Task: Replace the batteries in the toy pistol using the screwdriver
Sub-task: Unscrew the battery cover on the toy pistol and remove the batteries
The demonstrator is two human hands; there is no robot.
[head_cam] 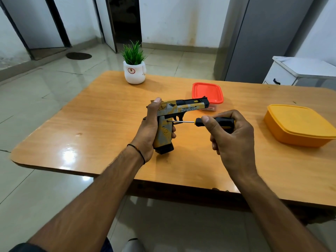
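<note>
**Room around the wooden table**

Orange-brown wooden table (109, 113) with rounded corners fills mid-frame. Its top is glossy, with a bright light patch at lower left. Floor (45, 91): large pale glossy tiles, reflections throughout. White walls (181, 19), stained near the skirting. Dark doorway (125, 19) at top centre. Dark-framed grey door (36, 20) at upper left, with a round dark floor cover (78, 56) in front of it. Tall grey unit (263, 42) at upper right. Low white cabinet (300, 70) with a dark handle at the right edge.

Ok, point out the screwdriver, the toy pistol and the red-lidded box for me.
screwdriver (221, 121): head view, on the black handle.
toy pistol (183, 108): head view, on the lettered slide.
red-lidded box (207, 92): head view, on the middle of its lid.
</note>
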